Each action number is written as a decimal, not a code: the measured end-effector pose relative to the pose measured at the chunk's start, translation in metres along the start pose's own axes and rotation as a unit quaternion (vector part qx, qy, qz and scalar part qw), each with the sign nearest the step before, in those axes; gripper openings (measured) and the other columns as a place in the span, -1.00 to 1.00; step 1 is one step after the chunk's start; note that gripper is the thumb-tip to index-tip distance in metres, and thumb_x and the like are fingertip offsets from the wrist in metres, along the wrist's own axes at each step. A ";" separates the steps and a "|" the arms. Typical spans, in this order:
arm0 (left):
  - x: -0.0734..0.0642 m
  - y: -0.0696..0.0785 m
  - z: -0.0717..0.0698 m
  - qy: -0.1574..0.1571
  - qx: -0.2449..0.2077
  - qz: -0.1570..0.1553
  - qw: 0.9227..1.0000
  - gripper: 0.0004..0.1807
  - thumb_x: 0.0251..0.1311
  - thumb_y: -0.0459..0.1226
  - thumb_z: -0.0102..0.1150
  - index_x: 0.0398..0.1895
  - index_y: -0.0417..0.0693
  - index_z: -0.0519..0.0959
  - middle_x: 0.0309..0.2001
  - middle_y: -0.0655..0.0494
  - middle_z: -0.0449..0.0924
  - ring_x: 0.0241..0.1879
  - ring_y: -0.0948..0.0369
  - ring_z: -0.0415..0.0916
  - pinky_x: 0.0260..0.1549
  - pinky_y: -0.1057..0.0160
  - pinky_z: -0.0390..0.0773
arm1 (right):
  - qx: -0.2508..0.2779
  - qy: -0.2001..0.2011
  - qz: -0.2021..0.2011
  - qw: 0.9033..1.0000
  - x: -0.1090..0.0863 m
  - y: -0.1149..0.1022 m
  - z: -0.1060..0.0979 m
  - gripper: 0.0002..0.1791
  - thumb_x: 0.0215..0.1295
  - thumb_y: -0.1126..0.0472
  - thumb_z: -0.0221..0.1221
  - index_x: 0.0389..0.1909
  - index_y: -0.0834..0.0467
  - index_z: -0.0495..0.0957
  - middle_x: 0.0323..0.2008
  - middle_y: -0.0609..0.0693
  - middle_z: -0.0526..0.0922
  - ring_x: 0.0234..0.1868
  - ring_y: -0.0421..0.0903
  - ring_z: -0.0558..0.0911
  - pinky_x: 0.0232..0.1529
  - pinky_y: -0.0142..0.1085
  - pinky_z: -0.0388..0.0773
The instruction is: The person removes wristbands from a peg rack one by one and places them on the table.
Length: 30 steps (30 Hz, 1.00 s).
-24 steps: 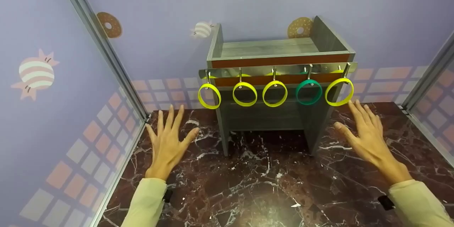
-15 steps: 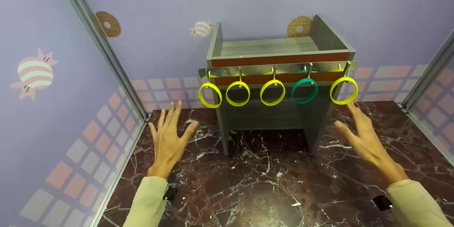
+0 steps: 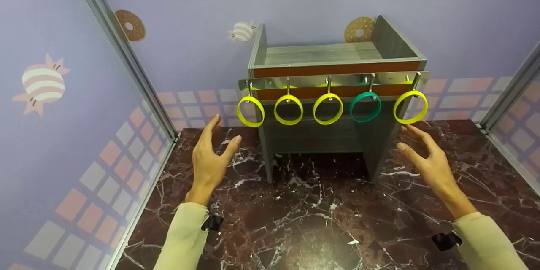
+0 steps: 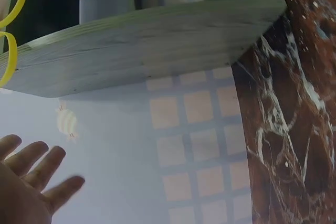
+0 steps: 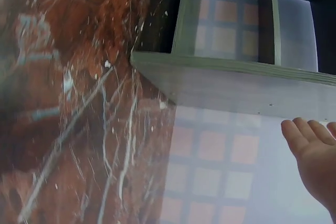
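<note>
Left hand (image 3: 209, 162) and right hand (image 3: 435, 166) have turned inward, each grip released, near smooth, round yellow rings (image 3: 253, 125).

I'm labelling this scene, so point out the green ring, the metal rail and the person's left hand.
Green ring (image 3: 362, 120): head view, lower part of its band.
Metal rail (image 3: 309, 82): head view, front face, near its middle.
Left hand (image 3: 208, 162): head view, middle of the hand.
</note>
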<state>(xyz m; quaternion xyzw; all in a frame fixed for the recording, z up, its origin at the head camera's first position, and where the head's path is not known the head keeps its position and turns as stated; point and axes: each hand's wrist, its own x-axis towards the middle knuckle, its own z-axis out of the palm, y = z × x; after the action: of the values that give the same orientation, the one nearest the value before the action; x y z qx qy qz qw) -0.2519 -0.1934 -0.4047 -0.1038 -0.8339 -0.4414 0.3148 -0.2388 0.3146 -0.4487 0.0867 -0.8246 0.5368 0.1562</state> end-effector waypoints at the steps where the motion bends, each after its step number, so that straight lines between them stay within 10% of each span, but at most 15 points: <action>1: 0.001 0.001 0.001 0.002 -0.022 -0.002 1.000 -0.21 0.33 0.02 0.40 0.56 -0.04 0.41 0.42 -0.04 0.52 0.37 -0.03 0.48 0.39 -0.09 0.44 | 0.014 0.001 -0.004 1.000 0.000 0.001 0.001 -0.32 0.62 0.11 0.18 0.64 0.12 0.23 0.51 0.24 0.38 0.35 -0.17 0.54 0.05 -0.56 0.59; 18: 0.016 0.018 0.011 0.039 -0.260 -0.039 0.964 -0.54 0.32 -0.41 0.42 0.27 -0.31 0.60 0.18 -0.20 0.68 0.05 0.06 0.71 0.00 0.19 0.74 | 0.123 0.047 0.015 0.991 0.005 0.012 0.018 -0.39 0.44 0.28 0.36 0.47 0.16 0.49 0.16 -0.14 0.68 0.05 -0.21 0.71 -0.08 -0.46 0.70; 30: 0.024 0.025 0.015 0.039 -0.314 -0.058 0.947 -0.61 0.30 -0.47 0.40 0.17 -0.37 0.64 0.09 -0.23 0.72 -0.03 0.07 0.74 -0.03 0.21 0.74 | 0.137 0.080 0.029 0.987 0.007 0.022 0.030 -0.44 0.41 0.30 0.39 0.40 0.26 0.55 0.12 -0.22 0.69 0.03 -0.25 0.73 -0.03 -0.47 0.69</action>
<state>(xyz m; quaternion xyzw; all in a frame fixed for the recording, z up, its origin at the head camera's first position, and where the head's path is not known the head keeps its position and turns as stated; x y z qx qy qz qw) -0.2662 -0.1693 -0.3796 -0.1309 -0.6449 -0.7019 0.2726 -0.2573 0.2964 -0.4765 0.0404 -0.7300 0.6545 0.1924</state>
